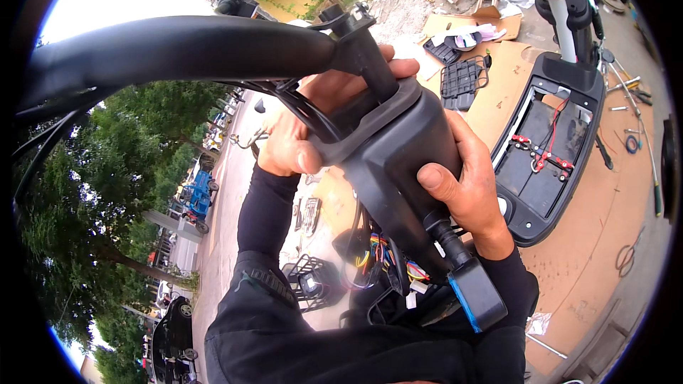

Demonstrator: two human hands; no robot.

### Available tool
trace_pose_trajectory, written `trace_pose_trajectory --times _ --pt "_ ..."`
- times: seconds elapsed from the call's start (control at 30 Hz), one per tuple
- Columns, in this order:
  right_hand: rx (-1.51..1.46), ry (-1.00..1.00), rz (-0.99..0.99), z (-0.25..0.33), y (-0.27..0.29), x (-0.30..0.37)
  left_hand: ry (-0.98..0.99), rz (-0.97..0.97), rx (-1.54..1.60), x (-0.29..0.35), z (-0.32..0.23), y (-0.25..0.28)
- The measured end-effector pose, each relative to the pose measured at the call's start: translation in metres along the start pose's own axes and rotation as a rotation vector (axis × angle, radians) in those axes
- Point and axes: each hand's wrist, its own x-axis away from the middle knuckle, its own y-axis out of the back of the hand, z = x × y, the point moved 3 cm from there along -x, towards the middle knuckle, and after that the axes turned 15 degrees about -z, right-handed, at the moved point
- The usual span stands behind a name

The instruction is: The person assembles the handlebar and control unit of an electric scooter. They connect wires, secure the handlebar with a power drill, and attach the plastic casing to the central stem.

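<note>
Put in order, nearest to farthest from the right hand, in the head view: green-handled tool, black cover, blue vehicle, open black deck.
1. Black cover: in the right hand.
2. Open black deck: to the right.
3. Green-handled tool: farther right.
4. Blue vehicle: far left, outdoors.

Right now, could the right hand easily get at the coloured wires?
Probably not directly: the right hand is holding the side of the black cover, and the cover's lower part appears to stand between that hand and the coloured wires.

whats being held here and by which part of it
The black plastic cover: the left grip is at its upper rim, the right grip at its right side.
</note>
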Motion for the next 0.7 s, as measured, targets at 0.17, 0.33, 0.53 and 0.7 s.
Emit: trace_pose_trajectory --times 0.17,0.33,0.53,0.7 --pt "-0.007 0.001 0.024 -0.003 -0.004 0.0 0.065 -0.02 -0.114 -0.005 -0.005 -0.006" --pt "-0.023 0.021 0.029 -0.005 -0.003 -0.001 0.019 -0.039 -0.178 -0.002 -0.004 -0.015" --pt "-0.134 0.035 0.027 -0.012 -0.005 -0.002 -0.111 -0.002 -0.465 -0.002 -0.006 -0.016" --pt "-0.168 -0.124 0.023 0.001 -0.014 0.006 -0.44 -0.329 -0.219 0.022 0.013 0.028"
